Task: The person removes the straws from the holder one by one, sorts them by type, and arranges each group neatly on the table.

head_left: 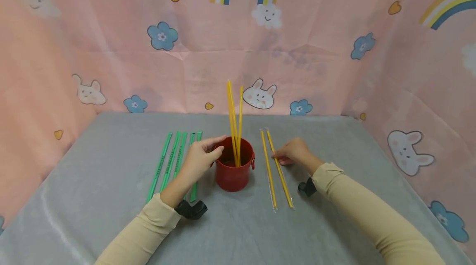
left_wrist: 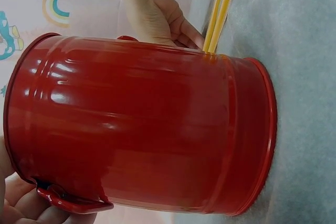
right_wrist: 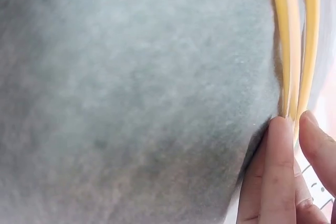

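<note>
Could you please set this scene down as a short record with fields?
Container: red bucket, upright
In container: yellow straws, apparently three, standing
Left hand: holds the bucket at its rim
Right hand: fingers at the right-hand loose yellow straw; whether pinched is unclear
Other loose straw: left-hand yellow straw, between bucket and right hand
Left of bucket: five green straws, lying side by side
Surface: grey cloth
Backdrop: pink printed curtain

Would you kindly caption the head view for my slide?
Left hand on a red bucket holding yellow straws, right hand at a wrapped straw.
</note>
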The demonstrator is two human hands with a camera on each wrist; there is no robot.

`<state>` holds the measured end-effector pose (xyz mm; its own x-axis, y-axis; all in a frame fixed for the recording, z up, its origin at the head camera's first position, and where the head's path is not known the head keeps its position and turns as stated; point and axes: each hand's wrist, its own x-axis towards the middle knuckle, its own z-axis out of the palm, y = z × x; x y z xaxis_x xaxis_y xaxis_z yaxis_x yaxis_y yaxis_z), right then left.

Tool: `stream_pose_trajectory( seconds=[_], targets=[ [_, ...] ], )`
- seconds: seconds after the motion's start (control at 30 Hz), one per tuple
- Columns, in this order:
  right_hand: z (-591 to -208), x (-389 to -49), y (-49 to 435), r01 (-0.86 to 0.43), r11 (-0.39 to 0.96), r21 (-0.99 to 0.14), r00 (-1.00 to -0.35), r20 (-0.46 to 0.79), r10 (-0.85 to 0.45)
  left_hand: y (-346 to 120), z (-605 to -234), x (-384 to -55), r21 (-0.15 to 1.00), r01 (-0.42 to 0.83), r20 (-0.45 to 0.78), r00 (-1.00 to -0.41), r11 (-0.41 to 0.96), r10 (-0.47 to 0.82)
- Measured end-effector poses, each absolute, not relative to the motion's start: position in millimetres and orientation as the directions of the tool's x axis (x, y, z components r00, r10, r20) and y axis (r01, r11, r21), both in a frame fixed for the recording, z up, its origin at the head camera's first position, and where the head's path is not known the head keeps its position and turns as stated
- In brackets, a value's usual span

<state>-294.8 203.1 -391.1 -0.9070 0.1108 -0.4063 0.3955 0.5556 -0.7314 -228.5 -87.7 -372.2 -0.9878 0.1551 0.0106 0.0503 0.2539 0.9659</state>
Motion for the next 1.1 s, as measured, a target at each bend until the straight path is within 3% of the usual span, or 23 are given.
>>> stream_pose_trajectory(
  seconds=[0.4,0.67,0.9,1.1],
  targets=[
    [-392,-293,208,0.37,0.601,-0.709,-0.914,-0.395,0.097,-87,-373,-226,0.965,0.033,-0.005,-0.99,0.26,0.143],
    [-382,-293,212,0.224,0.634,-0.74,-0.961,-0.276,0.017,-88,-370,-227,0.966,0.039,0.003,-0.99,0.257,0.141],
    [-375,-292,206,0.239,0.564,-0.79,-0.956,-0.293,-0.005,-88,-372,-228,0.963,0.041,0.002,-0.99,0.267,0.144],
    [-368,-289,199,0.201,0.588,-0.784,-0.963,-0.269,-0.03,-89,-373,-227,0.964,0.05,0.011,-0.989,0.262,0.146]
  ],
)
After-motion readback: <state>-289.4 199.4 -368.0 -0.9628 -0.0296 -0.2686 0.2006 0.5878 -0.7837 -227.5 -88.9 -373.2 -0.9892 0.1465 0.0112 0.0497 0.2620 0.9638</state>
